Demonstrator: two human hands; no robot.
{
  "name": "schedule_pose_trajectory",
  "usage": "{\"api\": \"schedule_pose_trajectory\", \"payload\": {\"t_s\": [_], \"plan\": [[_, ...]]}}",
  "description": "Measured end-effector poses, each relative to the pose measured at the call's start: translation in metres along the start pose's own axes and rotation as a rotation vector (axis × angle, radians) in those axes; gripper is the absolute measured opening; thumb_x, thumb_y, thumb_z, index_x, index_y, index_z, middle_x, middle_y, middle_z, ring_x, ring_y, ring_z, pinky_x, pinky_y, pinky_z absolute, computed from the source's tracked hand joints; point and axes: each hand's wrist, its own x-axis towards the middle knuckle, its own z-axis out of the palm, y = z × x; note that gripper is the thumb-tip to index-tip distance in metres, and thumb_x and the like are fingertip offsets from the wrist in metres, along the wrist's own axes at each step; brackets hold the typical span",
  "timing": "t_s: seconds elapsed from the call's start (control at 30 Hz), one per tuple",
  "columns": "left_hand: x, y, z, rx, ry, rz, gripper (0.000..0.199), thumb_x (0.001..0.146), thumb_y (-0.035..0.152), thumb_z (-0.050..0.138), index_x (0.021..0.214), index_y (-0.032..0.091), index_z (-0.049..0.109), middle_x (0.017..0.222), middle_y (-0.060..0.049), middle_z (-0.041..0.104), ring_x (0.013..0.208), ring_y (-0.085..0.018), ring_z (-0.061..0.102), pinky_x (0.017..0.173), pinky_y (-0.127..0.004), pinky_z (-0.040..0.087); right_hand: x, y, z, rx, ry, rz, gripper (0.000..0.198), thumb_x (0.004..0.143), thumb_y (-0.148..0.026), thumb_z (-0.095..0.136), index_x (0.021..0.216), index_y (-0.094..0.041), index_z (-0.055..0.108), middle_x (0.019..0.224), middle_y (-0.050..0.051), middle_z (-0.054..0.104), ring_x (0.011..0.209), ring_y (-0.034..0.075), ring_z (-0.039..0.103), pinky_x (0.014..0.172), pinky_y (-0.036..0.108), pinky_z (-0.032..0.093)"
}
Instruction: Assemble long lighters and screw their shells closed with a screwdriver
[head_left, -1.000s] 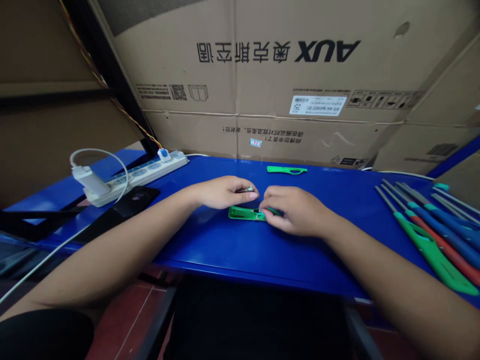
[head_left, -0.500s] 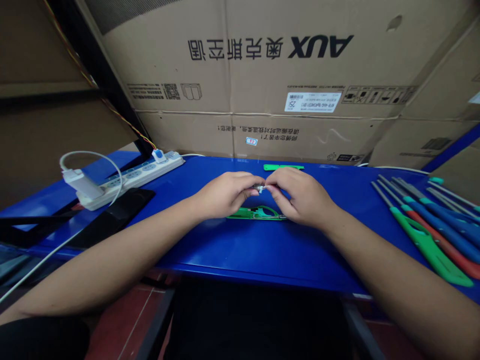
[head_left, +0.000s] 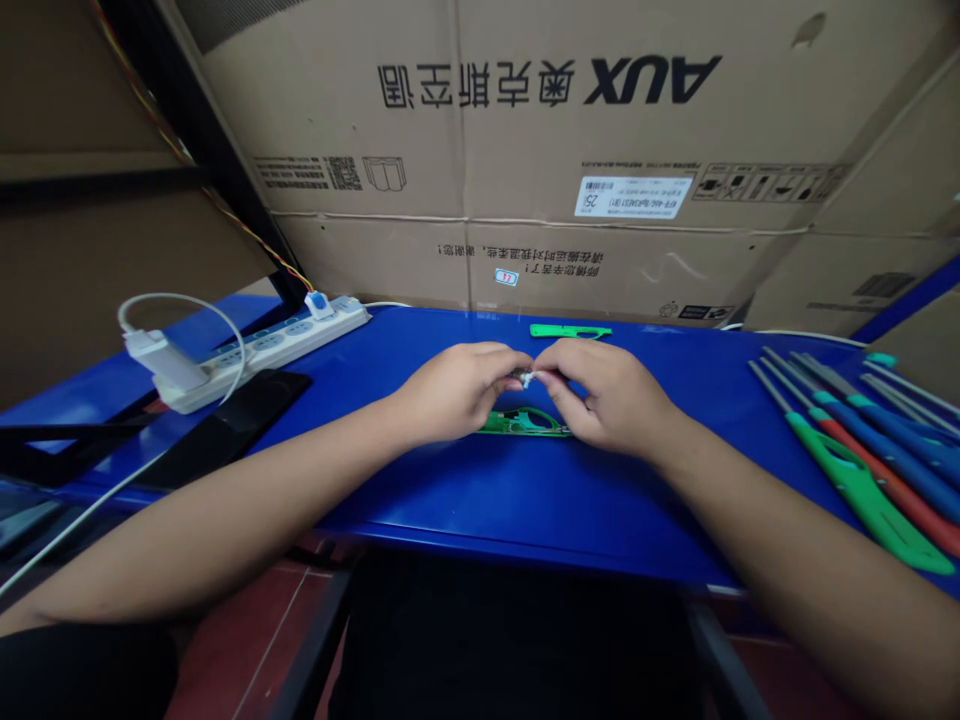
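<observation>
My left hand and my right hand meet over the table, fingertips pinched together. Between them is a small pale part, whitish with a light-blue tint; its exact kind is too small to tell. The left fingers close on its left side, and the right thumb and forefinger pinch its right side. Just below the hands lies an opened green lighter half with inner pieces showing; its ends are partly hidden by the hands. Behind them, a second green shell piece lies by the cardboard.
Several long-necked lighters in green, red and blue lie at the right. A white power strip with plugs and a black flat object are at the left. A large cardboard sheet stands behind the blue table.
Both hands stay pinched close together around the small part, with only a slight finger shift. The camera view has moved slightly; the other things lie as before.
</observation>
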Motion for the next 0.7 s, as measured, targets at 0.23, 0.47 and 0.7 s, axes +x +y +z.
{"api": "schedule_pose_trajectory", "payload": {"t_s": [0.23, 0.47, 0.7], "plan": [[-0.0018, 0.0086, 0.005, 0.031, -0.063, -0.086, 0.025, 0.091, 0.011, 0.045, 0.106, 0.013, 0.065, 0.092, -0.008, 0.071, 0.083, -0.019, 0.068, 0.072, -0.03, 0.054, -0.0028, 0.0011, 0.0017, 0.009, -0.02, -0.016, 0.013, 0.092, -0.014, 0.049, 0.089, -0.018, 0.061, 0.082, 0.005, 0.07, 0.074, 0.018, 0.062, 0.068, 0.029, 0.047], [-0.0029, 0.0108, 0.0083, 0.083, -0.06, -0.144, 0.026, 0.089, 0.012, 0.045, 0.105, 0.013, 0.066, 0.092, -0.008, 0.073, 0.084, -0.021, 0.069, 0.071, -0.032, 0.053, -0.0028, -0.0017, 0.0057, 0.048, -0.059, 0.104, 0.015, 0.087, -0.01, 0.049, 0.085, -0.02, 0.061, 0.082, 0.004, 0.07, 0.074, 0.018, 0.062, 0.069, 0.028, 0.046], [-0.0006, 0.0037, 0.0034, 0.095, -0.157, -0.135, 0.025, 0.088, 0.011, 0.047, 0.101, 0.015, 0.068, 0.09, -0.007, 0.072, 0.081, -0.019, 0.067, 0.071, -0.029, 0.051, 0.0006, -0.0012, 0.0051, 0.138, -0.176, 0.263, 0.012, 0.09, -0.017, 0.052, 0.084, -0.019, 0.063, 0.078, 0.003, 0.069, 0.071, 0.017, 0.061, 0.064, 0.028, 0.043]]}}
